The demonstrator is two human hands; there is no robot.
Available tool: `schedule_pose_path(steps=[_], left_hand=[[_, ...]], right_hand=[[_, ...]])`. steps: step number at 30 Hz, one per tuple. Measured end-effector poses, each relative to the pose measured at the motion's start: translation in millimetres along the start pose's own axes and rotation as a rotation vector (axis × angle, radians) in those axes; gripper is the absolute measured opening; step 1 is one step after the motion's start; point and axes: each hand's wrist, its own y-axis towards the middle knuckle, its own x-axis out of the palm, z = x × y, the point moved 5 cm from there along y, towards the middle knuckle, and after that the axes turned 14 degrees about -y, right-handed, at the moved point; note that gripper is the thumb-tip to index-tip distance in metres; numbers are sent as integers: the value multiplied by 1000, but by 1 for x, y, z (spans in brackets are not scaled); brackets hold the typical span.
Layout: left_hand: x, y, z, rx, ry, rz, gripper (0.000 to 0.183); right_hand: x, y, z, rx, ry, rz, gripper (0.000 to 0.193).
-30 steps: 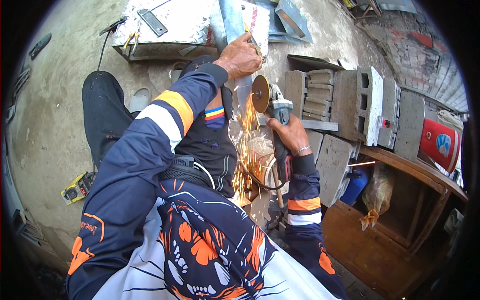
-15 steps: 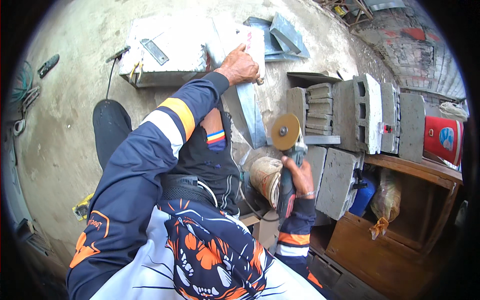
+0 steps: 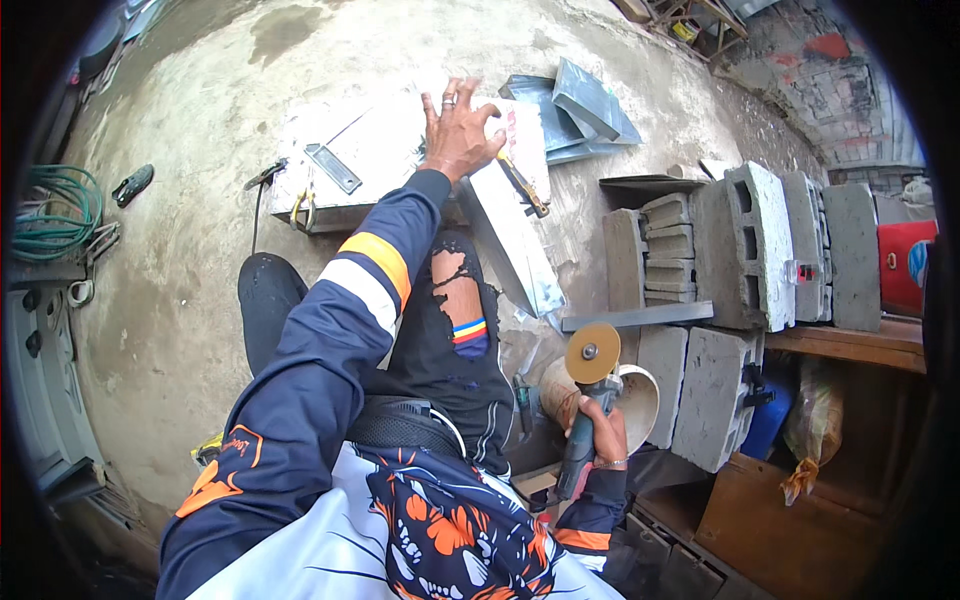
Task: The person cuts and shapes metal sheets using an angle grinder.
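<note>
Just one view here, a head-worn fisheye looking steeply down over the person's own chest and arms, pretty close in, concrete floor (image 3: 180, 260) bending across the upper left.

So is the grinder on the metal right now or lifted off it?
Lifted off. The right hand holds the grinder up with its disc clear of the metal strip, no sparks showing; the left hand presses that strip.

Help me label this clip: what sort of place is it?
Probably an outdoor metalwork yard: bare concrete floor, stacked concrete blocks, sheet-metal pieces, and an angle grinder in the right hand.
</note>
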Motion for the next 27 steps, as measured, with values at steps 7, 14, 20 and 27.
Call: schedule_pose_path(steps=[7, 14, 20, 27], left_hand=[[8, 6, -25, -220, -82, 113, 66], [14, 5, -41, -472, -353, 253, 92], [33, 12, -32, -593, -469, 214, 93], [35, 20, -34, -567, -428, 240, 84]], right_hand=[[7, 14, 2, -42, -18, -24, 29], [10, 8, -8, -97, -74, -40, 25], [6, 5, -6, -108, -68, -51, 31], [6, 1, -23, -126, -73, -65, 30]])
